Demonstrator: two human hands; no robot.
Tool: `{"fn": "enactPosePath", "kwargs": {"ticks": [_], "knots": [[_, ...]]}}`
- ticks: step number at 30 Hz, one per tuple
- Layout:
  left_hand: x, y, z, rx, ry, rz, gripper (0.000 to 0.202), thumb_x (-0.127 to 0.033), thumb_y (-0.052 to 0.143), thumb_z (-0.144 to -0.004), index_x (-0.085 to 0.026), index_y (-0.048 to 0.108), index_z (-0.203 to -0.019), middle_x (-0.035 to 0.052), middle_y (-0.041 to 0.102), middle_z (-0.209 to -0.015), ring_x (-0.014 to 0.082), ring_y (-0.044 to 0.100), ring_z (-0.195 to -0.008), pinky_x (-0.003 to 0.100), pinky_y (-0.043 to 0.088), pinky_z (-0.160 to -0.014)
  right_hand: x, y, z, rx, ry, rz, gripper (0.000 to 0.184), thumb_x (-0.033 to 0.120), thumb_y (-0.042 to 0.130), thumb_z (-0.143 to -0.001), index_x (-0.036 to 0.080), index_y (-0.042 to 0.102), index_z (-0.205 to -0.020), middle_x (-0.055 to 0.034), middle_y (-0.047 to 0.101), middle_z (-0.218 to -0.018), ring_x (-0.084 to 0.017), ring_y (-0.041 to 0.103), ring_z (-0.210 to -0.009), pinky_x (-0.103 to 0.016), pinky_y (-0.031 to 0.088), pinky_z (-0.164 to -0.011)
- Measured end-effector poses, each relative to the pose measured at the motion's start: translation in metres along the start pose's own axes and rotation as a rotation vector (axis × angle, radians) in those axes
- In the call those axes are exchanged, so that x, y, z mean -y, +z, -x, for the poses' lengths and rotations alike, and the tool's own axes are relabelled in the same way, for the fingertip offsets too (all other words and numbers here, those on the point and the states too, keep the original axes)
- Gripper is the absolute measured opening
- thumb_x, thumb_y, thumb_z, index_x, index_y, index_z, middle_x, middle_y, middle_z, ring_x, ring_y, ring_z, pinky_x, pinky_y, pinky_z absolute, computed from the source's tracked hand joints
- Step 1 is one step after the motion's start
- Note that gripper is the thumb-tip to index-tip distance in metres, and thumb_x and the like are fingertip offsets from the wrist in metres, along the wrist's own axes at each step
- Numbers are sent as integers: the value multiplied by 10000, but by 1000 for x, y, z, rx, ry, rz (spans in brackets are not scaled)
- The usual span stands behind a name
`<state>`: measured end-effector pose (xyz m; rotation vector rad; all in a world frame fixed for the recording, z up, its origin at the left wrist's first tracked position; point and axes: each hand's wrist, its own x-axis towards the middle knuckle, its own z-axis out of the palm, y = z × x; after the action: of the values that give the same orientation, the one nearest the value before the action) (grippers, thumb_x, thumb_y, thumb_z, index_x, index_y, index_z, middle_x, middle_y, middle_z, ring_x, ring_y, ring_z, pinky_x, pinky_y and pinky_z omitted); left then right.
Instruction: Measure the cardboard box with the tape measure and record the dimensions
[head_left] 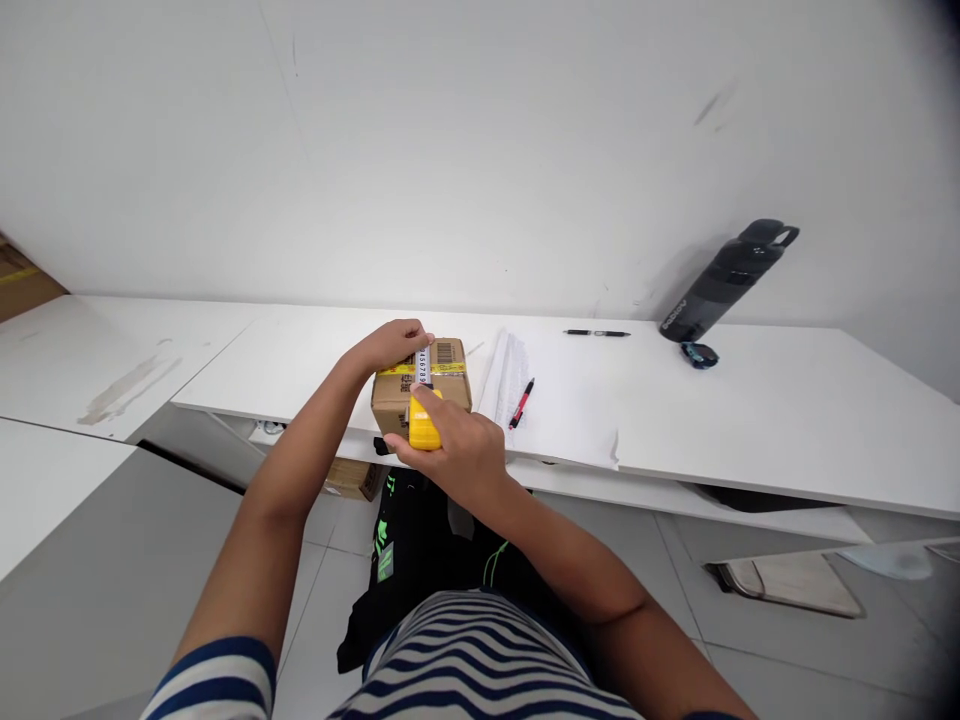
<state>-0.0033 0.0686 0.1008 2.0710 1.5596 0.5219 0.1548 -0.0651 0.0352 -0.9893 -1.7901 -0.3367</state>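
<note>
A small cardboard box (450, 385) with yellow tape and a barcode label sits at the near edge of a white table (750, 410). My right hand (461, 450) is closed around a yellow tape measure case (424, 425) held against the box's front. The white numbered blade (423, 368) runs up across the box top. My left hand (394, 345) pinches the blade's far end at the box's back left corner.
A sheet stack of white paper (506, 380) with a red pen (521, 403) lies right of the box. Farther right are a black pen (596, 333), a tilted dark water bottle (724, 280) and a small blue object (699, 354). A black bag (420, 560) is under the table.
</note>
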Motion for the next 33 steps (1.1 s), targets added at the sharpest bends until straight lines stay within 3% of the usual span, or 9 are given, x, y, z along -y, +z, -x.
{"fn": "enactPosePath", "kwargs": {"ticks": [11, 16, 21, 24, 26, 29, 31, 33], "knots": [[5, 2, 2, -30, 5, 53, 350, -514, 576, -823, -201, 491, -691, 13, 541, -692, 134, 450, -600, 283, 349, -574, 4, -2, 6, 19, 12, 15, 603, 688, 557, -848, 201, 652, -1193, -40, 769, -817, -138, 598, -532, -286, 367, -507], [7, 2, 0, -71, 16, 39, 353, -514, 561, -836, -185, 570, -708, 20, 583, -704, 145, 496, -634, 284, 390, -595, 4, -3, 7, 24, 19, 23, 590, 668, 541, -868, 199, 646, -1210, -43, 758, -809, -139, 573, -531, -287, 367, -513], [-20, -6, 22, -287, 124, 203, 327, -495, 592, -847, -176, 657, -881, 45, 689, -882, 170, 603, -799, 291, 476, -714, -11, -1, 7, 29, -57, 72, 479, 500, 565, -924, 236, 587, -1324, -14, 680, -680, -150, 578, -550, -272, 402, -542], [-48, -9, 52, -370, 195, 227, 301, -472, 662, -825, -179, 674, -890, 52, 703, -973, 189, 628, -926, 308, 488, -824, -27, 0, 10, 22, 18, 55, 554, 480, 576, -921, 238, 494, -1412, -60, 722, -800, -199, 644, -630, -301, 480, -587], [-64, -9, 72, -330, 206, 237, 323, -504, 643, -847, -191, 682, -917, 49, 699, -974, 200, 638, -959, 312, 491, -844, -37, 1, 13, 38, 153, -14, 684, 521, 575, -904, 204, 390, -1482, -135, 736, -997, -258, 694, -758, -360, 541, -663], [-71, -1, 90, -194, 249, 246, 482, -575, 358, -975, -227, 682, -1049, 63, 691, -1092, 217, 637, -1049, 345, 484, -932, -48, 3, 18, 1, 279, -110, 812, 567, 605, -861, 182, 307, -1512, -195, 685, -1174, -317, 712, -908, -429, 580, -741], [-61, 7, 91, -144, 282, 161, 566, -610, 266, -978, -253, 630, -1225, 81, 634, -1283, 254, 576, -1203, 402, 428, -1050, -53, 4, 21, -91, 297, -157, 795, 543, 648, -840, 207, 331, -1487, -188, 666, -1211, -314, 708, -966, -430, 591, -776], [-40, 14, 89, -137, 270, 6, 675, -699, 417, -888, -259, 520, -1389, 104, 491, -1480, 326, 421, -1380, 485, 308, -1158, -56, 5, 22, -178, 318, -219, 755, 498, 689, -825, 235, 367, -1455, -169, 644, -1239, -294, 695, -1020, -417, 593, -823]]}}
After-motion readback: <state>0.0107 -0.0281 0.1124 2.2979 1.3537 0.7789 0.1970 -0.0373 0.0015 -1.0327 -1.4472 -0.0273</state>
